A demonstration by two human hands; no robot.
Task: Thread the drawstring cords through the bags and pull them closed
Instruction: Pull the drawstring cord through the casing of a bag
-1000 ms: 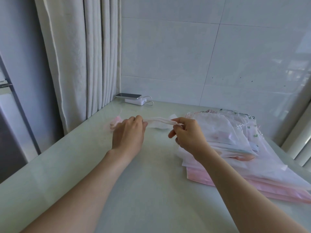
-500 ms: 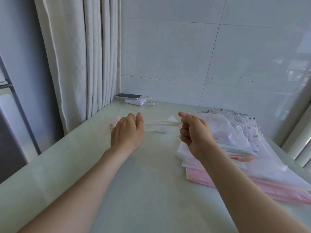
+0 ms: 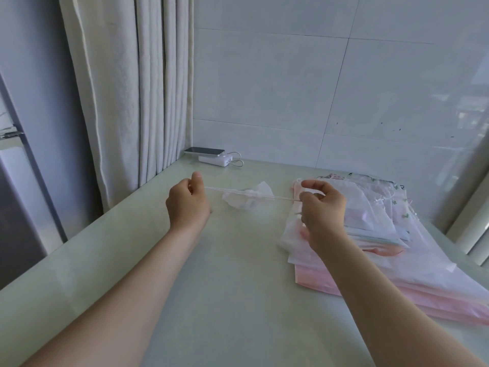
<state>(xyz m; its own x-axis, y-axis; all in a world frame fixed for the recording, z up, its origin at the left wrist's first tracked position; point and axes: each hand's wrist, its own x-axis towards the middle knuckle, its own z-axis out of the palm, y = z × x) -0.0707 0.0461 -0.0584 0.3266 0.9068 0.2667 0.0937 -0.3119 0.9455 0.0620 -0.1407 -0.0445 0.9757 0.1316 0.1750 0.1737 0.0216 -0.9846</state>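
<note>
on the pale green glossy tabletop (image 3: pixel 232 300), a stack of flat pink and white drawstring bags (image 3: pixel 391 234) is laid at the right. one end of a thin white cord (image 3: pixel 280 198) is gripped in the curled left hand (image 3: pixel 188 205); the other end is pinched by the right hand (image 3: pixel 322 207). a small white bunched fabric bag (image 3: pixel 248 200) is strung on the cord between them. farther back, a dark phone (image 3: pixel 205 151) is set on a white power bank (image 3: pixel 215 160).

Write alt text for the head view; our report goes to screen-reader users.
The left hand and right hand hold a white cord taut between them, a small white bag bunched at its middle, over a pale table. A stack of flat white and pink bags lies at right.
</note>
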